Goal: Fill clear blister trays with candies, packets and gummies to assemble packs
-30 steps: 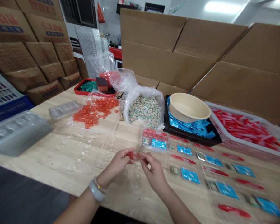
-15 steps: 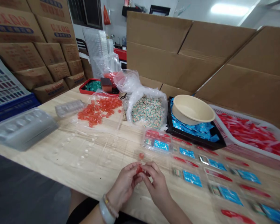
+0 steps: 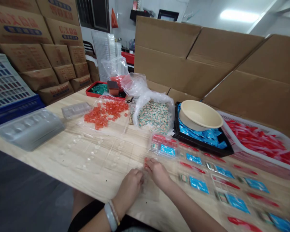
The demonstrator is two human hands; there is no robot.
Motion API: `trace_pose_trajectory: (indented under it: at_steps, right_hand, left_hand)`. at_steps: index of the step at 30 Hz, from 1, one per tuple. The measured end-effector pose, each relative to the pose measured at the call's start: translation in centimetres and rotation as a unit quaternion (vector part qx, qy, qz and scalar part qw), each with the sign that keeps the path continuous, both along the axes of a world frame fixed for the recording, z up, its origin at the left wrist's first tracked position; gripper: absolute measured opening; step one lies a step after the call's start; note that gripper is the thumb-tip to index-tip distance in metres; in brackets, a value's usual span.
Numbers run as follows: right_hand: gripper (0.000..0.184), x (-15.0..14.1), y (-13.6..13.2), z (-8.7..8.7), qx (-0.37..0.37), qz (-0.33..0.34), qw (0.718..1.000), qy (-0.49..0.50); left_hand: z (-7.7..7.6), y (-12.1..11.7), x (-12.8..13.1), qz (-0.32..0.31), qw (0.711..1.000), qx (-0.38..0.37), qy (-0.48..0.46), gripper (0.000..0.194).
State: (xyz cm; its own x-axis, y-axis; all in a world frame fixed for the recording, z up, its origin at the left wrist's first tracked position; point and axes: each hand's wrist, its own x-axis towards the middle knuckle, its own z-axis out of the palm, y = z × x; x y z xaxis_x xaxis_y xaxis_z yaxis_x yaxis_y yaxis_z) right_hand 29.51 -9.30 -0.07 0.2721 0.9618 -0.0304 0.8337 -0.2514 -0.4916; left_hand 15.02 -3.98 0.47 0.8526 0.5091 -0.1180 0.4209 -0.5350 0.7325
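Note:
My right hand reaches forward over the table, fingers closed at a small red translucent piece that shows at its fingertips. My left hand rests lower and to the left, fingers curled in; whatever it may hold is hidden. Under and between the hands lies a clear plastic tray, hard to make out. Just beyond them sits a filled clear pack with red pieces, a small printed packet and a blue sachet. A loose heap of red pieces lies on a plastic bag farther back.
Several filled clear trays spread to the right. Behind stand a bag of small printed packets, a cream basin on a black tray of blue sachets, and a white basket of red items. Stacked clear trays lie left.
My hands have parted from the red piece they held together. The right hand has moved forward to where a red piece lay; the left has turned palm down. The view has shifted slightly.

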Motion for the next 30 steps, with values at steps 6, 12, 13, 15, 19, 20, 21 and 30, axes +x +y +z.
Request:
trace_pose_trajectory:
  at_steps: [6,12,13,15,19,20,21,30]
  right_hand:
    - [0.022,-0.3,0.1,-0.6,0.023,-0.009,0.999,0.029]
    - [0.014,0.4,-0.5,1.2,0.052,-0.020,0.995,0.085]
    - [0.011,0.3,0.4,2.1,0.057,-0.023,0.995,0.075]
    - [0.011,-0.4,3.7,4.1,0.077,-0.008,0.995,0.061]
    - [0.018,-2.9,15.7,6.2,0.122,0.116,0.985,0.023]
    - [0.022,-3.5,19.0,5.9,0.122,0.135,0.983,0.003]
    - [0.025,-3.9,22.2,5.4,0.108,0.136,0.985,-0.019]
    - [0.024,-2.6,31.9,-0.4,0.040,0.037,0.998,-0.007]
  left_hand:
    - [0.6,-0.5,-0.1,-0.021,1.000,-0.002,-0.015,0.025]
    - [1.3,9.6,-3.2,0.100,0.990,0.041,-0.094,0.025]
    - [1.5,12.4,-3.8,0.140,0.985,0.073,-0.074,0.025]
    - [2.0,17.9,-4.5,0.189,0.970,0.153,-0.026,0.026]
    - [2.6,25.5,-3.2,0.234,0.950,0.207,-0.004,0.023]
    - [2.5,26.6,-2.5,0.242,0.947,0.214,-0.002,0.023]
    - [2.2,27.5,-1.7,0.249,0.943,0.219,0.002,0.024]
    - [-1.0,30.3,1.0,0.240,0.946,0.217,0.004,0.022]
